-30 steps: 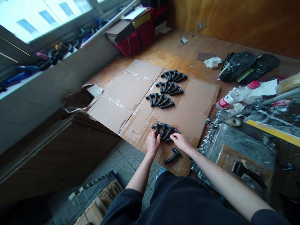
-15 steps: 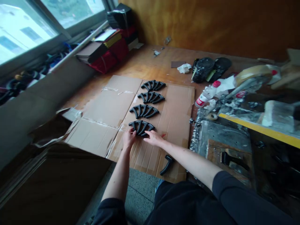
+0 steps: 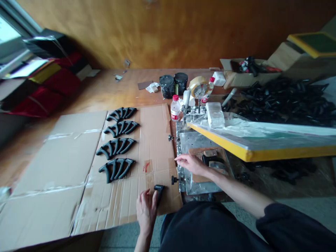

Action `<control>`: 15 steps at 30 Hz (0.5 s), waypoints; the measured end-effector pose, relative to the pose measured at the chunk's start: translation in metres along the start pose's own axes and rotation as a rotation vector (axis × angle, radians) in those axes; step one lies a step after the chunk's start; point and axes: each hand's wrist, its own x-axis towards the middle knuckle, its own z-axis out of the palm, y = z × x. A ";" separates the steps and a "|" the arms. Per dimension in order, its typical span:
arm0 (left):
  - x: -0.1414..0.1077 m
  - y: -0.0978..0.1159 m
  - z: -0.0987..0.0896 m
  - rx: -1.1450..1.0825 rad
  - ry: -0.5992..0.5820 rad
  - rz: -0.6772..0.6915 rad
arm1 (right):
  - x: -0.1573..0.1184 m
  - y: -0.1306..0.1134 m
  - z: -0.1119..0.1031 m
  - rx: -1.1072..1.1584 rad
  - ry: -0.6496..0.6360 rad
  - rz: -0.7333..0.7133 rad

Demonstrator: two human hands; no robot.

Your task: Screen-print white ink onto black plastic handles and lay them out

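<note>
My left hand (image 3: 146, 210) is at the front edge of the cardboard, fingers bent and thumb apart, right beside a single black curved handle (image 3: 159, 191). The thumb is close to or touching this handle, whose lower end is partly hidden. My right hand (image 3: 191, 163) hovers, empty and with fingers stretched out, between the cardboard's right edge and a metal plate (image 3: 193, 141). On that plate, a brown block holds another black handle (image 3: 215, 161). Several similar black handles (image 3: 117, 169) lie fanned in rows on the cardboard (image 3: 156, 136).
A yellow-edged screen frame (image 3: 223, 141) slants above the plate, with a white block (image 3: 215, 114) on it. Behind stand a red-capped bottle (image 3: 175, 109) and black tubs (image 3: 167, 86). A large pile of black parts (image 3: 288, 101) lies at right; red bundles (image 3: 49, 91) are at left.
The view has turned right. Both hands have left the nearest row of handles; my left hand has come to the single handle, and my right hand has moved right toward the plate.
</note>
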 end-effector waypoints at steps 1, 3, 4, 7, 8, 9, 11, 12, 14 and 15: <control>-0.007 0.005 0.003 0.010 0.025 0.008 | -0.014 0.013 -0.017 0.005 0.049 0.046; -0.009 0.023 0.004 0.001 0.085 -0.001 | -0.041 0.041 -0.049 0.045 0.132 0.147; -0.004 0.037 0.002 -0.037 0.099 -0.023 | -0.053 0.055 -0.064 0.084 0.171 0.187; 0.023 0.111 -0.009 -0.349 0.021 -0.084 | -0.082 0.097 -0.110 0.212 0.291 0.231; 0.032 0.144 -0.013 -0.502 -0.030 -0.050 | -0.088 0.109 -0.127 0.236 0.337 0.229; 0.041 0.180 -0.016 -0.647 -0.048 0.001 | -0.093 0.120 -0.143 0.250 0.392 0.225; 0.055 0.250 -0.023 -0.967 -0.115 0.107 | -0.098 0.135 -0.178 0.264 0.513 0.215; 0.060 0.281 -0.026 -1.091 -0.154 0.147 | -0.100 0.140 -0.194 0.264 0.577 0.208; 0.063 0.324 -0.032 -1.194 -0.218 0.201 | -0.101 0.144 -0.226 0.236 0.681 0.163; 0.061 0.335 -0.035 -1.199 -0.223 0.207 | -0.101 0.144 -0.240 0.203 0.704 0.125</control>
